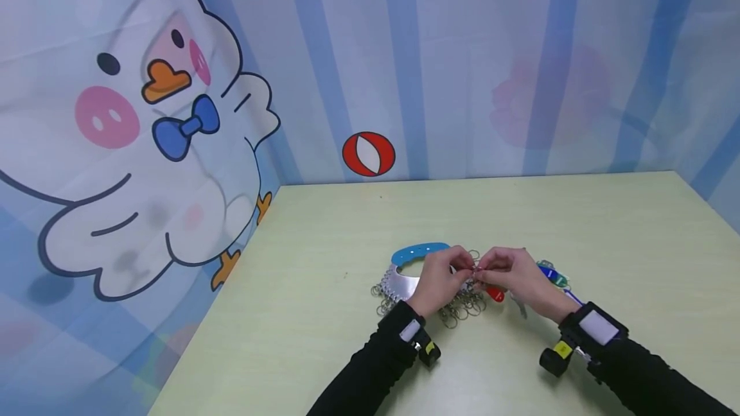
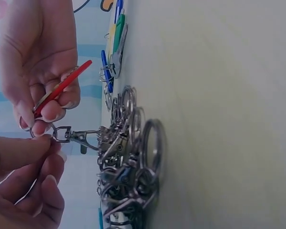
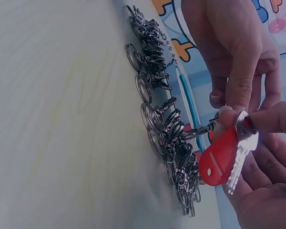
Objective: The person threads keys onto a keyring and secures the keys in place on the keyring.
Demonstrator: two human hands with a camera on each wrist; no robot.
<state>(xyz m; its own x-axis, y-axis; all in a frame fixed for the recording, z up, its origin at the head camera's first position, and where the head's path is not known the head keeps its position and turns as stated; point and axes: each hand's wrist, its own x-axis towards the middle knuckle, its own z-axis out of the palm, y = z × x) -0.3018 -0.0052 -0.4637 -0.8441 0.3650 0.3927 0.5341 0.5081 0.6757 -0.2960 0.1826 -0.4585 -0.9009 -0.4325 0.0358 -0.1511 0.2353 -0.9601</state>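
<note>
My left hand [image 1: 439, 280] pinches a small split key ring [image 2: 50, 128] with thumb and fingertips. A metal swivel clasp [image 2: 81, 137] links that ring to the crowded rings of a key-ring holder [image 1: 401, 284]. The holder is a curved metal plate with a blue band [image 1: 419, 251], lying on the table. My right hand [image 1: 526, 281] meets the left fingertips and pinches a silver key [image 3: 242, 155] with a red tag [image 3: 219, 157] by its head. Whether the key is threaded on the split ring is hidden by the fingers.
Several more keys with blue and green tags [image 1: 553, 273] lie on the pale table [image 1: 324, 339] just beyond my right hand. A duck-printed backdrop [image 1: 462, 50] rises behind the table and along its left side.
</note>
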